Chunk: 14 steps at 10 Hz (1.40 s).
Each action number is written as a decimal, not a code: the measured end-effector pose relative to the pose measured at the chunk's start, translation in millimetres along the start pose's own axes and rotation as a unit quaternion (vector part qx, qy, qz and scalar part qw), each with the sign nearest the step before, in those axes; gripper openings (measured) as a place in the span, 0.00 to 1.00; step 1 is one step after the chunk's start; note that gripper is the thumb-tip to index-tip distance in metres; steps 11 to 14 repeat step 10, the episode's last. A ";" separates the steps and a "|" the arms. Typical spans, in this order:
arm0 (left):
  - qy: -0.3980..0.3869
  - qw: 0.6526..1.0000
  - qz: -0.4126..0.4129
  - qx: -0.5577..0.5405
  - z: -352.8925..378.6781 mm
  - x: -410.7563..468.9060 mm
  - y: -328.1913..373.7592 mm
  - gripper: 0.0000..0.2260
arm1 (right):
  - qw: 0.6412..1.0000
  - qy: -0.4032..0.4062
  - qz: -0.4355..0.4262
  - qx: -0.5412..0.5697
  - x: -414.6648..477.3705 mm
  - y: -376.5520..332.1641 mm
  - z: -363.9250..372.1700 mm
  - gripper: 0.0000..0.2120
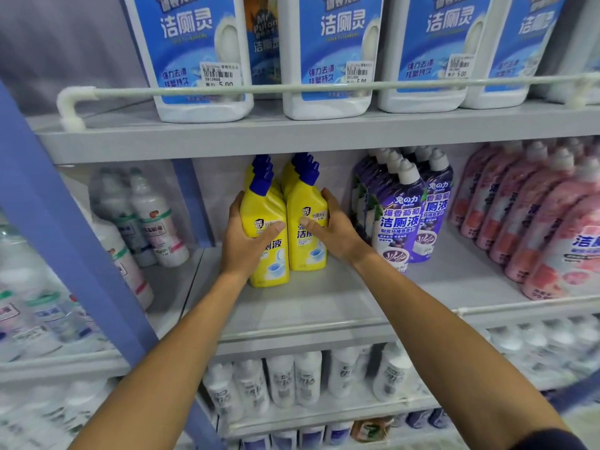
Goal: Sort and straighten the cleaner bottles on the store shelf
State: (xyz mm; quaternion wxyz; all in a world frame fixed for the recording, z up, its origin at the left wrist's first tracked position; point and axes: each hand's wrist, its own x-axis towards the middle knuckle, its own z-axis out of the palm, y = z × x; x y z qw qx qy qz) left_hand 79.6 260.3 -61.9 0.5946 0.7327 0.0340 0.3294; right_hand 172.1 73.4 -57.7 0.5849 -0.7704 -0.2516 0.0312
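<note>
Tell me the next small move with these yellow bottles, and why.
Probably slide the right bottle forward level with the left bottle. The left hand and right hand each grip one, but the left one stands nearer the shelf edge, so the front row is uneven.

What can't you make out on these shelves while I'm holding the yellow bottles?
1. Yellow bottles: head view, left hand and right hand cover parts of the labels.
2. Blue-label jugs: tops cut off by the frame's upper edge.
3. White bottles below: label text blurred.
</note>
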 end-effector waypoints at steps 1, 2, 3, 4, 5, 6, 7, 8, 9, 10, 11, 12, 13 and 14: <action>-0.005 1.000 -0.004 0.006 0.1 0.0 -1.7 0.41 | 1.000 0.002 0.000 -0.012 0.3 -2.1 1.8 0.49; -0.017 0.999 -0.024 0.018 1.4 -5.7 -5.0 0.55 | 1.000 0.005 -0.010 -0.014 4.6 3.4 3.1 0.54; -0.019 0.999 -0.051 0.003 6.0 -11.1 -13.1 0.58 | 1.000 0.013 -0.009 -0.017 4.0 4.3 4.4 0.53; -0.013 0.998 -0.059 -0.002 8.2 -12.0 -15.6 0.56 | 0.999 0.018 -0.004 -0.037 0.4 -1.1 4.2 0.48; -0.018 0.998 -0.058 -0.004 8.2 -10.2 -19.1 0.56 | 0.999 0.012 -0.008 -0.047 3.3 0.5 2.8 0.46; -0.012 0.998 -0.061 0.006 7.4 -11.3 -18.8 0.56 | 0.999 0.016 -0.008 -0.049 5.2 5.8 2.6 0.52; -0.008 0.998 -0.066 0.016 7.9 -11.5 -18.5 0.55 | 0.997 0.031 -0.001 -0.071 3.1 1.7 1.0 0.50; 0.006 0.994 -0.108 0.031 6.5 -16.1 -11.4 0.50 | 0.992 0.044 -0.011 -0.117 -6.4 -12.1 -3.6 0.30; 0.010 0.985 -0.165 0.047 2.8 -25.0 -5.6 0.44 | 0.990 0.049 -0.017 -0.129 -20.3 -23.1 -11.9 0.19; 0.044 0.983 -0.167 0.065 -2.1 -38.7 10.7 0.42 | 0.996 0.061 -0.016 -0.071 -46.0 -42.6 -28.6 0.22; 0.044 0.983 -0.167 0.065 -2.1 -38.7 10.7 0.42 | 0.996 0.061 -0.016 -0.071 -46.0 -42.6 -28.6 0.22; 0.044 0.983 -0.167 0.065 -2.1 -38.7 10.7 0.42 | 0.996 0.061 -0.016 -0.071 -46.0 -42.6 -28.6 0.22; 0.044 0.983 -0.167 0.065 -2.1 -38.7 10.7 0.42 | 0.996 0.061 -0.016 -0.071 -46.0 -42.6 -28.6 0.22; 0.044 0.983 -0.167 0.065 -2.1 -38.7 10.7 0.42 | 0.996 0.061 -0.016 -0.071 -46.0 -42.6 -28.6 0.22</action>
